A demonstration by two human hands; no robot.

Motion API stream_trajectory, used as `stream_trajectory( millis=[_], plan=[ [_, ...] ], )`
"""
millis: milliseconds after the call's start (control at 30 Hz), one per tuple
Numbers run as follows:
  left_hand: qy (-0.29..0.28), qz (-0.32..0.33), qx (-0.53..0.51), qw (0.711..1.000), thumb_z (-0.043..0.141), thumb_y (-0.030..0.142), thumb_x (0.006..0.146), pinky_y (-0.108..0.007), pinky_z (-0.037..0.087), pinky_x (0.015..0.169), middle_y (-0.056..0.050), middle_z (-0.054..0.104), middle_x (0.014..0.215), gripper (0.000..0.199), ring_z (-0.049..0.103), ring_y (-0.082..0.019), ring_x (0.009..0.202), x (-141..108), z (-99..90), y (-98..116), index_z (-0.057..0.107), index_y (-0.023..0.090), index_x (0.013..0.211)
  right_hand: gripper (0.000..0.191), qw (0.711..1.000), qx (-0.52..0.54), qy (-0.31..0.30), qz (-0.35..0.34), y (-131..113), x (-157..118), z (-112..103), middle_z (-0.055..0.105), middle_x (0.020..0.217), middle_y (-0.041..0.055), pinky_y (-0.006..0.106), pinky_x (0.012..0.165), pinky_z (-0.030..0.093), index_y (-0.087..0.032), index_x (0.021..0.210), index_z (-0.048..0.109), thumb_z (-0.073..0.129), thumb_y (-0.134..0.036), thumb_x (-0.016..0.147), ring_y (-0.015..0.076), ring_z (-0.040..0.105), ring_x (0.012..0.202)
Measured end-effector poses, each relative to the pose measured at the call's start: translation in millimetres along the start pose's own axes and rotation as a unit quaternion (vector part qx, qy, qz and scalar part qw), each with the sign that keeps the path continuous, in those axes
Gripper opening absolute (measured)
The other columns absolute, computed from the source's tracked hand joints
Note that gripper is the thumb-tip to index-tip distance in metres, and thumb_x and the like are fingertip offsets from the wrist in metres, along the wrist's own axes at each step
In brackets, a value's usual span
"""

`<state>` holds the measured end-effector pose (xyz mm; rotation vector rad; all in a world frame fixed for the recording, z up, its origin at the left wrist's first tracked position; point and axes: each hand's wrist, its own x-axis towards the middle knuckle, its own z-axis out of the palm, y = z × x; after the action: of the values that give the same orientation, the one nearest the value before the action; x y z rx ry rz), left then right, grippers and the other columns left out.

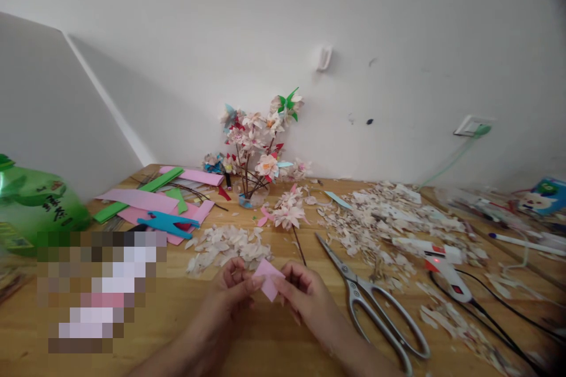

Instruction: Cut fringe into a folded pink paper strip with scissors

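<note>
A small folded piece of pink paper point(269, 280) is held up between my two hands, just above the wooden table. My left hand point(236, 285) pinches its left side between thumb and fingers. On the opposite side, my right hand point(305, 288) grips the paper the same way. Right behind my hands lies a pile of pale petals point(230, 246). A finished-looking pale flower on a dark stem point(289, 209) rests beyond my right hand. Large metal scissors point(367, 294) lie slightly open to the right of that hand.
Artificial flowers point(254, 135) stand in a small glass against the wall. Blue, green and pink paper strips point(165, 224) lie at left beside a green bottle point(42, 206). Loose petals point(375, 218) cover the right side, with a corded glue gun point(448, 274) among them.
</note>
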<state>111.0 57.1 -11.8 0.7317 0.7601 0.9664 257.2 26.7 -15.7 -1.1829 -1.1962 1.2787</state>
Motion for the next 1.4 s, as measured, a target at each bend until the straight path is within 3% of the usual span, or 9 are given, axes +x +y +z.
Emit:
stream_trajectory(
  millis=[267, 467, 667, 867, 1000, 1100, 1167, 1333, 1400],
  plan=[
    [-0.019, -0.009, -0.018, 1.0, 0.07, 0.024, 0.062, -0.021, 0.043, 0.051, 0.0, 0.064, 0.077, 0.032, 0.058, -0.012, 0.064, 2.8, 1.8, -4.4, 0.05, 0.021, 0.087, 0.037, 0.996, 0.075, 0.048, 0.022, 2.5, 0.6, 6.3, 0.054, 0.05, -0.0052, 0.016, 0.032, 0.033, -0.018, 0.06, 0.046, 0.063, -0.05, 0.064, 0.0042, 0.042, 0.035],
    [-0.094, -0.012, 0.05, 0.994, 0.062, 0.03, 0.07, -0.024, 0.043, 0.064, -0.005, 0.065, 0.071, 0.017, 0.058, -0.014, 0.066, -3.5, 6.6, -6.0, 0.065, 0.014, 0.078, 0.039, 0.997, 0.063, 0.027, 0.031, 5.5, 2.2, 7.5, 0.054, 0.05, -0.0044, 0.017, 0.033, 0.032, -0.018, 0.06, 0.045, 0.062, -0.053, 0.064, 0.0048, 0.042, 0.035],
    [-0.062, 0.004, 0.118, 0.991, 0.064, 0.035, 0.068, -0.024, 0.042, 0.067, -0.005, 0.068, 0.076, 0.022, 0.059, -0.018, 0.075, -2.5, 2.0, -4.7, 0.069, 0.017, 0.081, 0.036, 1.0, -0.001, 0.017, -0.02, 5.6, 1.2, 5.6, 0.053, 0.051, -0.0048, 0.016, 0.033, 0.027, -0.017, 0.062, 0.047, 0.055, -0.051, 0.071, 0.0027, 0.036, 0.034],
    [-0.023, 0.043, 0.143, 0.989, 0.064, 0.035, 0.068, -0.025, 0.043, 0.066, -0.003, 0.067, 0.068, 0.02, 0.059, -0.017, 0.066, 1.1, 1.6, -7.2, 0.068, 0.017, 0.073, 0.039, 0.999, -0.013, -0.014, 0.04, 8.6, 3.6, 6.3, 0.051, 0.05, -0.0054, 0.018, 0.033, 0.026, -0.019, 0.062, 0.045, 0.052, -0.057, 0.069, 0.0044, 0.034, 0.034],
    [-0.012, 0.053, 0.129, 0.99, 0.067, 0.035, 0.063, -0.027, 0.044, 0.069, -0.003, 0.068, 0.07, 0.02, 0.061, -0.018, 0.067, 3.0, 3.5, -2.9, 0.068, 0.017, 0.073, 0.024, 0.989, -0.143, -0.025, 0.008, -5.7, 0.5, -5.0, 0.054, 0.064, -0.0035, 0.021, 0.046, 0.035, -0.019, 0.075, 0.052, 0.057, -0.043, 0.072, 0.0086, 0.046, 0.05],
    [0.011, 0.025, 0.116, 0.993, 0.07, 0.036, 0.059, -0.025, 0.046, 0.059, -0.002, 0.068, 0.07, 0.026, 0.062, -0.017, 0.063, 4.0, 3.2, -0.5, 0.066, 0.018, 0.077, 0.033, 0.961, -0.276, 0.009, -0.017, -28.6, -6.9, -31.8, 0.058, 0.075, -0.002, 0.024, 0.06, 0.04, -0.023, 0.102, 0.047, 0.059, -0.033, 0.073, 0.0134, 0.053, 0.066],
    [0.025, 0.022, 0.115, 0.993, 0.071, 0.037, 0.057, -0.024, 0.045, 0.053, -0.001, 0.067, 0.07, 0.028, 0.062, -0.017, 0.06, 4.6, 2.4, -0.2, 0.064, 0.018, 0.077, 0.027, 0.936, -0.351, 0.035, -0.011, -42.1, -15.4, -58.0, 0.059, 0.076, -0.0003, 0.026, 0.062, 0.041, -0.023, 0.099, 0.046, 0.054, -0.034, 0.075, 0.0156, 0.055, 0.068],
    [0.04, 0.045, 0.11, 0.992, 0.069, 0.038, 0.059, -0.025, 0.047, 0.05, 0.002, 0.063, 0.068, 0.026, 0.063, -0.017, 0.061, 5.1, 1.8, -1.0, 0.06, 0.018, 0.073, 0.017, 0.788, -0.605, 0.082, 0.081, -47.6, -45.3, -114.9, 0.062, 0.079, 0.0068, 0.033, 0.064, 0.038, -0.021, 0.08, 0.048, 0.056, -0.03, 0.068, 0.0228, 0.056, 0.073],
    [0.041, 0.046, 0.115, 0.991, 0.068, 0.036, 0.06, -0.025, 0.048, 0.052, 0.002, 0.063, 0.068, 0.024, 0.063, -0.017, 0.063, 5.0, 2.1, -1.0, 0.059, 0.019, 0.073, 0.02, 0.759, -0.636, 0.072, 0.118, -42.0, -54.6, -122.8, 0.062, 0.087, 0.0117, 0.033, 0.067, 0.037, -0.019, 0.082, 0.047, 0.054, -0.023, 0.065, 0.0256, 0.056, 0.08]
  ],
)
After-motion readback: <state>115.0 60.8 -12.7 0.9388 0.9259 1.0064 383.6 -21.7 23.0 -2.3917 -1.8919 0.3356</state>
